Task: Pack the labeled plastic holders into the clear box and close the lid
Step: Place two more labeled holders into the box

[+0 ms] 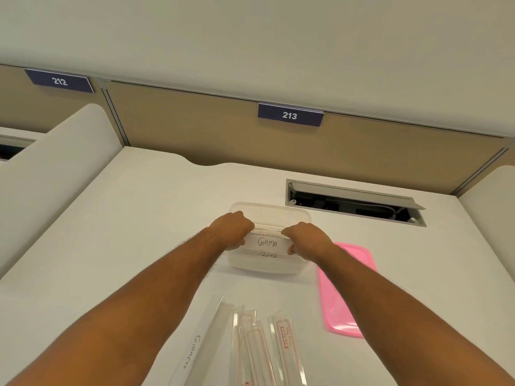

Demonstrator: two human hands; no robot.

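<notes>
The clear box (281,211) stands on the white desk ahead of me. A plastic holder labeled GAMA (268,242) sits in the box, held at both ends: my left hand (232,228) grips its left end and my right hand (305,238) grips its right end. Below it, inside the box, a second holder labeled BETA (267,256) shows partly. Near the desk's front edge lie several more holders, one labeled GIRAFEE (195,349) and others with red-bordered labels (264,349). The pink lid (345,291) lies flat to the right of the box.
An open cable hatch (354,201) is cut into the desk behind and right of the box. Tan partition panels with signs 212 (60,81) and 213 (289,115) close off the back. A white divider (55,168) rises along the left side.
</notes>
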